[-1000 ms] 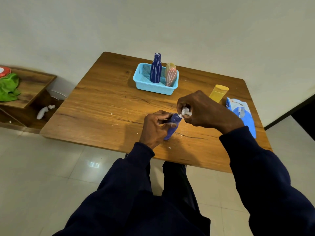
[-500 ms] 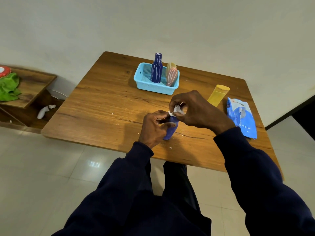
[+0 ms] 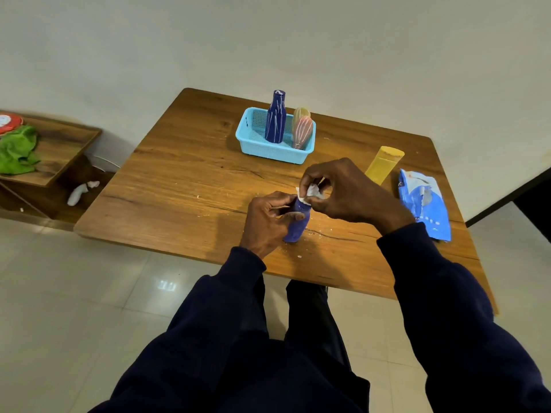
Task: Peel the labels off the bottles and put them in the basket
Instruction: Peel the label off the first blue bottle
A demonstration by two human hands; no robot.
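Wood-grain table, matt finish.
Perforated plastic basket sitting at 12 o'clock; glossy pouch lying at 3 o'clock.

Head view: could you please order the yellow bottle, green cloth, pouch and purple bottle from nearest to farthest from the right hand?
1. Purple bottle, directly under the right hand, which pinches its label.
2. Yellow bottle, just beyond the hand, to the right.
3. Pouch, farther right, near the table edge.
4. Green cloth, far left, on the side shelf.
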